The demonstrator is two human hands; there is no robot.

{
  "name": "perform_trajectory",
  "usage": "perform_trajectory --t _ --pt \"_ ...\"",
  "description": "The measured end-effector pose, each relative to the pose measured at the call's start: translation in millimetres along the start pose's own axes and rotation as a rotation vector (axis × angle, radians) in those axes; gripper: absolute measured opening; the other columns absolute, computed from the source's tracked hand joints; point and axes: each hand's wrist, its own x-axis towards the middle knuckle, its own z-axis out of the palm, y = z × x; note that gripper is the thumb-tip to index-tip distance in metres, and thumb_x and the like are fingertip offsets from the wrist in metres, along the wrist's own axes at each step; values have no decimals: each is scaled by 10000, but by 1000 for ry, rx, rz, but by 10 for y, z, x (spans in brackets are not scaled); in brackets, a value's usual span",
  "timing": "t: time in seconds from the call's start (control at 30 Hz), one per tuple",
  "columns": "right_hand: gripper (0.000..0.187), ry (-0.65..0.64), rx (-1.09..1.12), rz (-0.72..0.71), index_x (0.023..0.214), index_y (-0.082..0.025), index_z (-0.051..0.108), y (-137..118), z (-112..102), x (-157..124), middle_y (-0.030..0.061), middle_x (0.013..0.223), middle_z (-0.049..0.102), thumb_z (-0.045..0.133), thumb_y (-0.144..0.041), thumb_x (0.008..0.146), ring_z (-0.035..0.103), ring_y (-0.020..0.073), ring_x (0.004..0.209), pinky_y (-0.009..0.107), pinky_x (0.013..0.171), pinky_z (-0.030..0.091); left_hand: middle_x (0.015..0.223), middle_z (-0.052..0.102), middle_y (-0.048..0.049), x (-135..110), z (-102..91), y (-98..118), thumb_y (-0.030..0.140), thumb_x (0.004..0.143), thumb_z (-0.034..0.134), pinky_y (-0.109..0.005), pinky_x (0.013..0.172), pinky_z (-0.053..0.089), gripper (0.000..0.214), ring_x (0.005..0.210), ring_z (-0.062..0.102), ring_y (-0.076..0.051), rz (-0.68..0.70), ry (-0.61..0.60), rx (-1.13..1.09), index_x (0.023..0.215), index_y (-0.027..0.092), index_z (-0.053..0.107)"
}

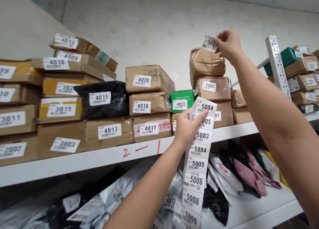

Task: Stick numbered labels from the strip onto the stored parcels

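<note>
My left hand [190, 124] grips a long strip of white number labels [198, 162], thumb pressed on its front near the top. The strip hangs down past the shelf edge, showing 5004, 5005, 5003 and more. Up high, my right hand [228, 45] pinches a single label [209, 43], its last digit partly covered by my fingers. That label is just above a tape-wrapped brown parcel [206, 65]; whether it touches the parcel I cannot tell. Beneath the parcel sits a brown box [213, 88] labelled 5002, with another box [224, 113] under it, partly hidden by the strip.
Labelled parcels stand stacked on the upper white shelf [99, 156], among them a black bag [104, 99], a green box [182, 99] and a box marked 4020 [147, 78]. Soft mailing bags [119, 192] lie on the lower shelf. A white metal post [277, 66] rises at right.
</note>
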Motion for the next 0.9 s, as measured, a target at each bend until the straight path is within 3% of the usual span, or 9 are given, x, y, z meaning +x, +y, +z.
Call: perform_trajectory --t 0.07,0.17,0.37,0.43,0.53,0.67,0.73,0.8,0.9 --pt "214 -105 37 -10 642 -253 587 157 52 62 32 620 616 783 -250 729 637 258 710 428 706 533 819 766 -69 -11 -19 -34 373 687 793 -273 578 523 212 685 664 -168 -15 5 1 771 187 735" --pt "270 -67 -16 -86 643 -274 578 310 126 47 19 621 601 825 -167 621 625 296 851 462 776 523 810 765 -68 -23 -46 -69 375 690 792 -272 576 519 208 677 663 -167 -16 10 11 758 186 736" --pt "463 74 -221 -87 955 -263 612 96 114 -119 80 1030 629 841 -103 586 592 311 995 451 850 508 799 765 -61 -46 -62 -71 397 651 816 -273 581 519 249 653 658 -164 -33 17 -4 743 182 729" --pt "385 3 -250 -146 939 -259 615 -18 77 -164 78 1131 608 815 -110 646 587 277 1004 417 895 496 817 768 -66 -57 -57 -55 414 635 828 -279 595 524 283 669 661 -171 -39 10 -17 759 178 731" --pt "250 -175 -191 -158 812 -251 627 -169 -13 -317 73 1085 631 808 -128 693 587 275 1019 409 912 499 831 764 -67 -73 -47 -29 439 637 832 -281 619 526 320 688 660 -172 -28 7 -42 783 173 728" --pt "133 -272 59 -106 919 -241 673 -417 -280 -945 66 1026 677 754 -277 820 617 236 979 383 843 538 753 721 -18 -98 -9 -20 488 693 793 -256 594 492 325 635 612 -145 -9 24 -77 810 197 707" --pt "183 -470 237 -78 971 -225 693 -516 -462 -1429 49 970 705 674 -386 885 651 193 894 344 786 553 695 674 1 -133 47 -37 519 734 749 -248 575 467 316 611 575 -137 5 -6 -80 768 208 703" --pt "246 -618 352 9 973 -211 711 -535 -636 -1924 49 937 728 713 -415 835 674 185 840 328 741 562 731 662 -14 -199 146 -74 523 758 721 -250 602 464 323 667 577 -148 40 -72 -60 701 205 711" --pt "233 -491 410 188 938 -209 725 -388 -835 -2513 63 939 744 703 -408 818 689 194 850 334 738 563 806 679 -38 -363 377 -169 496 746 730 -258 623 463 312 735 591 -172 -1 -185 -27 673 193 727"
